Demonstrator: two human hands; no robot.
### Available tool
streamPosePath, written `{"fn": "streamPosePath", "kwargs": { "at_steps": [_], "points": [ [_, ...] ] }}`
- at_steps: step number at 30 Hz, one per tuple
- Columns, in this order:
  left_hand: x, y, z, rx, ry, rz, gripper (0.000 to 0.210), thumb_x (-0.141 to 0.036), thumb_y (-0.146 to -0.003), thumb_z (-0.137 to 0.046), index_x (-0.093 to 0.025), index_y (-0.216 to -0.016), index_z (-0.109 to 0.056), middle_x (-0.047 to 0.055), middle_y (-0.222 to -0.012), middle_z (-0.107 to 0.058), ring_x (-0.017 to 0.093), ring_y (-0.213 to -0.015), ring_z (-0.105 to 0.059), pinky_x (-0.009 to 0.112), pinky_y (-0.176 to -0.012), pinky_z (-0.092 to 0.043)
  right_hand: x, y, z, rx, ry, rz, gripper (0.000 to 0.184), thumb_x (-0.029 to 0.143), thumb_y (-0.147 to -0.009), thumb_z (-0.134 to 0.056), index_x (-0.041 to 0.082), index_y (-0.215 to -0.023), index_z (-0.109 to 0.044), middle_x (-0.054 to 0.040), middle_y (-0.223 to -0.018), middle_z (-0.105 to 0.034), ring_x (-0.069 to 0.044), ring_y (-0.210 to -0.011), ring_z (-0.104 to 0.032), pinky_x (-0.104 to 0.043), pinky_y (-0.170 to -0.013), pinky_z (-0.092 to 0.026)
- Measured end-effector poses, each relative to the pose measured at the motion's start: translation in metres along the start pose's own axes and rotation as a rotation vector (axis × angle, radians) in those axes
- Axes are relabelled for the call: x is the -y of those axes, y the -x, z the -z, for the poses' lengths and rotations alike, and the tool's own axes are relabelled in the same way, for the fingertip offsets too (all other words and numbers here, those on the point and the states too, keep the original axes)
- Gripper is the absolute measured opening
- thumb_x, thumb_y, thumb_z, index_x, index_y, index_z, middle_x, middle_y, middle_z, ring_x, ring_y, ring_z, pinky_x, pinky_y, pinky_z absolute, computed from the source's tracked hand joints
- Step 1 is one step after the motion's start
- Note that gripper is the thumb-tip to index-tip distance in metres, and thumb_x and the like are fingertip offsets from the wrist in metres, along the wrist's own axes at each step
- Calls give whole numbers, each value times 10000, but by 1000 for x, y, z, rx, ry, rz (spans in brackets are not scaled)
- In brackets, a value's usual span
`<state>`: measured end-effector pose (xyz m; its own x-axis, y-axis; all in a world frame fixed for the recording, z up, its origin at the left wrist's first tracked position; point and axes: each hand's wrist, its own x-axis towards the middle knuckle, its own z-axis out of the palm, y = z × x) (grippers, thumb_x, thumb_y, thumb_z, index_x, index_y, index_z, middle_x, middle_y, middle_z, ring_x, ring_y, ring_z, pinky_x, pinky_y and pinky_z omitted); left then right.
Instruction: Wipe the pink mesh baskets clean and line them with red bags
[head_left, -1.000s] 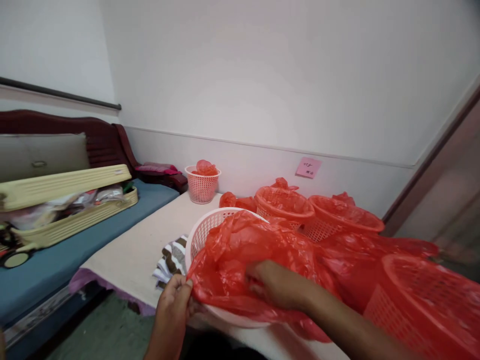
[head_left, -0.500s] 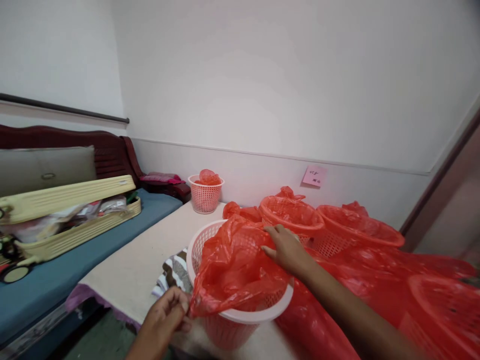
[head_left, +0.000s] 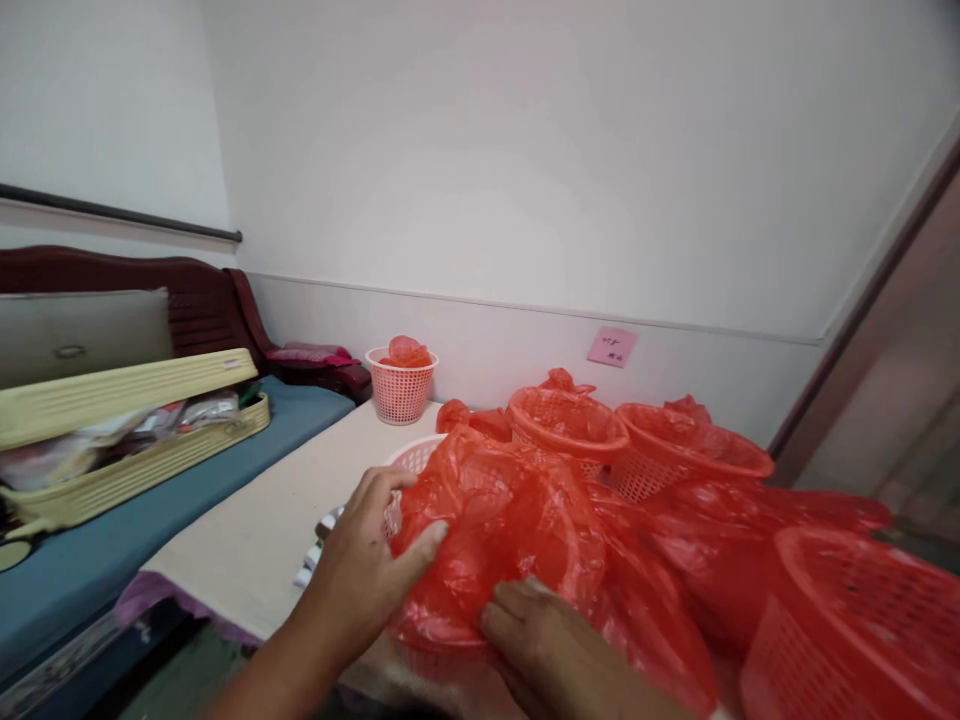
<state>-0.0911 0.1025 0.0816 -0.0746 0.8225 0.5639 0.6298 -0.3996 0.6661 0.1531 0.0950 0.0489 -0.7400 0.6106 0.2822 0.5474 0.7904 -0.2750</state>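
Note:
A thin red plastic bag point(head_left: 487, 500) lies in a white mesh basket point(head_left: 412, 455) and is draped over much of its rim. My left hand point(head_left: 367, 555) rests at the basket's left side, thumb and fingers apart, touching the bag. At the front rim, my right hand point(head_left: 551, 645) lies on the bag with its fingers stretched and close together. The bag covers the basket's right and front edges, so most of the white rim there is hidden.
Behind stand two red-lined baskets point(head_left: 568, 425) point(head_left: 694, 445), and another red-lined basket point(head_left: 862, 620) is at right. A small white basket point(head_left: 403, 388) stands near the wall. An open yellow suitcase point(head_left: 142, 455) lies on the blue bed point(head_left: 307, 405). A pink note point(head_left: 613, 346) is on the wall.
The bag has been spread outward over the right and front rim. My left hand has moved up and let go of the bag's edge; my right hand has come down to the front.

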Motion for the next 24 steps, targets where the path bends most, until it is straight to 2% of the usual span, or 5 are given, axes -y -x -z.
{"fn": "streamPosePath", "kwargs": {
  "at_steps": [6, 13, 16, 20, 24],
  "points": [
    [-5, -54, -9, 37, 41, 91, 408, -456, -832, -537, -190, -1139, -518, 109, -1183, -570, 255, -1089, -545, 398, -926, -421, 8, -5, 10, 128, 59, 26, 136, 306, -898, -606, 220, -803, -563, 25, -881, -641, -151, -756, -553, -307, -737, -384],
    [40, -100, -28, 322, 70, 312, 483, -655, -747, -572, -181, -658, -572, 21, -633, -586, 210, -672, -554, 321, -630, -388, 4, 13, 11, 141, 13, -45, 98, 325, -889, -602, 233, -865, -579, 12, -932, -623, -164, -835, -558, -322, -800, -405],
    [46, -109, -36, 477, 192, 421, 593, -745, -780, -463, -170, -726, -597, 17, -647, -606, 172, -622, -572, 305, -600, -418, 5, 14, 28, 136, -138, -110, 211, 386, -888, -598, 267, -1063, -594, -17, -1078, -630, -191, -963, -576, -331, -864, -427],
    [48, -127, -46, 585, 333, 526, 734, -794, -829, -252, -157, -836, -617, 43, -750, -651, 149, -638, -611, 322, -636, -484, -5, -8, 52, -39, -294, -241, 164, 349, -932, -495, 228, -928, -606, -13, -923, -641, -156, -835, -591, -281, -771, -451],
    [43, -140, -64, 634, 344, 488, 545, -641, -903, -405, -152, -991, -628, 40, -875, -671, 147, -709, -633, 334, -671, -522, -47, -43, 61, -325, -126, -389, 125, 237, -894, -463, 210, -839, -573, -17, -822, -624, -165, -774, -584, -285, -729, -446]
  ]
}}
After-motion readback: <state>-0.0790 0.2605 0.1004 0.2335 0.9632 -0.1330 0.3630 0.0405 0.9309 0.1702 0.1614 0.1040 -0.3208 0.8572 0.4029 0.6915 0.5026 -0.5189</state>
